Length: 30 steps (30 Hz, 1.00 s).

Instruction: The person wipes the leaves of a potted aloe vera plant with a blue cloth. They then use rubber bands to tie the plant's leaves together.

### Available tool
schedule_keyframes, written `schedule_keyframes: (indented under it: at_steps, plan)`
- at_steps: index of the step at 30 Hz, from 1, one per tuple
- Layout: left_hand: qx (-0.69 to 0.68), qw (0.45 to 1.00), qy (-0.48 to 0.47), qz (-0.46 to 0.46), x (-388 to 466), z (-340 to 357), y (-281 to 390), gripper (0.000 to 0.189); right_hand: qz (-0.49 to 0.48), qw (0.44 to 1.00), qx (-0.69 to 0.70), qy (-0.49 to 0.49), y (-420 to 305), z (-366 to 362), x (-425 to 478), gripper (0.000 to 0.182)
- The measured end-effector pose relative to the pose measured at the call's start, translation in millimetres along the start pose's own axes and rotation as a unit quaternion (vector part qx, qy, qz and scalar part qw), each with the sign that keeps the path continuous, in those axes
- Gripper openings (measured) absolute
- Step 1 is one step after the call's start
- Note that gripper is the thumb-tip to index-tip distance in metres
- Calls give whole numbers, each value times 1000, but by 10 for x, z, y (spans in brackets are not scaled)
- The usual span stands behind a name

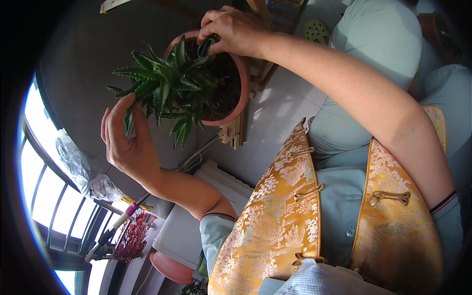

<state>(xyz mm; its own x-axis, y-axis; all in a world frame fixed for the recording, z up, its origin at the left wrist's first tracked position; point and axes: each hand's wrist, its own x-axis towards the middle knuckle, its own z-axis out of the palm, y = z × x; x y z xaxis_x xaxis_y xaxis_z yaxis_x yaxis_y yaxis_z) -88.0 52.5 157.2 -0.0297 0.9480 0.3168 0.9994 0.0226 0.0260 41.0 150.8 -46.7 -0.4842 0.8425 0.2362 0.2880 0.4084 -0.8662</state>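
A spiky aloe plant (pixel 162 79) with toothed green leaves grows in a round terracotta-coloured pot (pixel 241 97) of dark soil. It leans over the pot's left side. My left hand (pixel 129 140) is at the plant's outer left edge, with thumb and forefinger about a leaf. Over the pot's far rim, my right hand (pixel 236 33) grips a green looped thing (pixel 205 48), which looks like the handle of a tool. Its lower end is hidden among the leaves and shadow.
Beneath and behind the pot are parts of a wooden stand (pixel 263 73). To the left run window railings (pixel 66 206), a clear plastic bag (pixel 72 158), a pole (pixel 121 219) and a red plant (pixel 136 236). A pale box-like unit (pixel 180 232) and a pink basin (pixel 171 267) stand below my left arm.
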Motion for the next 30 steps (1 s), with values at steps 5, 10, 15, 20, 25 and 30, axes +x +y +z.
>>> schedule_keyframes:
  at_steps: [5, 10, 15, 20, 25, 30]
  plan:
    - [-4, 1000, 0, -10, 1, -3, 1, 18, 1, 1000, 21, -12, 2, -24, -10, 31]
    - [-5, 1000, 2, -13, 5, -12, -13, 18, 14, 999, 26, -41, -27, -71, -4, 28]
    - [-17, 1000, 4, -15, 14, -3, -39, 16, 16, 997, 49, -59, -12, -75, 22, 27]
    - [-24, 999, 6, -27, 11, -2, -53, 15, 12, 996, 65, -57, 17, -51, 20, 28]
    - [-16, 999, 4, -44, 10, -19, -23, 15, 9, 995, 69, -70, 36, -65, 21, 28]
    - [-27, 999, 5, -35, 2, -23, -59, 16, -15, 996, 75, -48, 80, -43, 4, 28]
